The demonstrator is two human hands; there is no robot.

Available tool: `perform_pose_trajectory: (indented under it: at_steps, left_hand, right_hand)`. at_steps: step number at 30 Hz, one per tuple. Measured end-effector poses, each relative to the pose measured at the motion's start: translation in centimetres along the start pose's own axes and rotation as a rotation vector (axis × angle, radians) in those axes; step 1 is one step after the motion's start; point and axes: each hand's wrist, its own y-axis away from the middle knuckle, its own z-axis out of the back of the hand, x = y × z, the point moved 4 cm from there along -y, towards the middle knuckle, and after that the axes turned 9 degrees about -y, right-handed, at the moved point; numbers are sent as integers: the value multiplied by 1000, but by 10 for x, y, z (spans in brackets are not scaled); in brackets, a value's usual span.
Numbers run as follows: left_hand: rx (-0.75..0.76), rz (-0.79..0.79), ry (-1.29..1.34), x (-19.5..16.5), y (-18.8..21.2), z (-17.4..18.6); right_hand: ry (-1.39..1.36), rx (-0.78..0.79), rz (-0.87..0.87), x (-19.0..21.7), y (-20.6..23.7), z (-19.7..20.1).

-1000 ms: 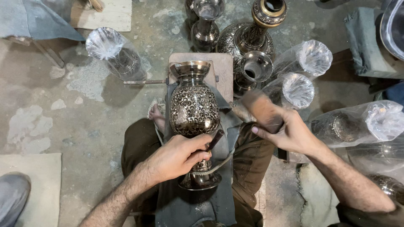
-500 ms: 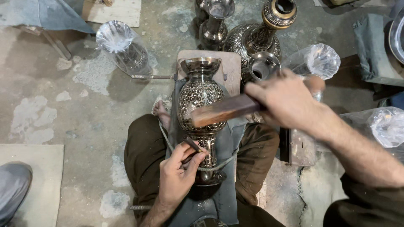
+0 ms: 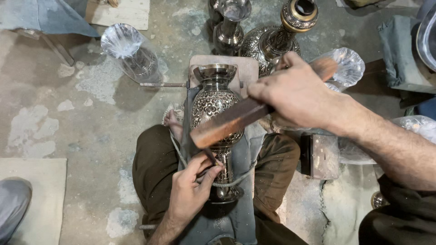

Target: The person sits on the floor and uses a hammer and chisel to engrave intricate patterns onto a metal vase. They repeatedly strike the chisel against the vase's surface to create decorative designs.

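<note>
An engraved metal vase (image 3: 214, 102) lies on a padded block (image 3: 247, 68) between my knees, its mouth pointing away from me. My left hand (image 3: 193, 190) pinches a thin dark chisel (image 3: 205, 154) whose tip rests against the vase's neck near the foot. My right hand (image 3: 295, 93) is raised above the vase and grips a long reddish wooden mallet (image 3: 227, 123), whose near end hovers just over the chisel's head. A cord (image 3: 218, 181) loops around the vase's stem.
Several other metal vases (image 3: 272, 38) stand behind the block, some wrapped in clear plastic (image 3: 129, 50). A small dark box (image 3: 320, 156) sits by my right knee. Another person's grey shoe (image 3: 11, 204) shows at the left edge, on a concrete floor.
My right hand lifted the wooden mallet from the right side up over the vase. My left hand shifted from gripping the vase's stem to holding the chisel against it.
</note>
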Motion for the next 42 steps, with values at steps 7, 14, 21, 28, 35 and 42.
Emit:
perform_pose_trajectory:
  at_steps: [7, 14, 21, 28, 35, 42]
  left_hand:
    - [42, -32, -31, -2, -3, 3]
    - [85, -1, 32, -1, -4, 4]
    - [127, -41, 12, -1, -6, 5]
    - [159, -142, -71, 1, -9, 8]
    - [236, -296, -136, -13, -21, 16]
    - [353, -142, -258, -29, -43, 15]
  right_hand:
    - [-141, 86, -114, -3, 7, -12]
    - [203, 106, -194, 2, 16, -12]
    - [160, -44, -107, 17, 30, -2]
    - [121, 102, -264, 6, 42, -11]
    - [103, -121, -167, 0, 59, -26]
    - [-150, -198, -401, -34, 72, -75]
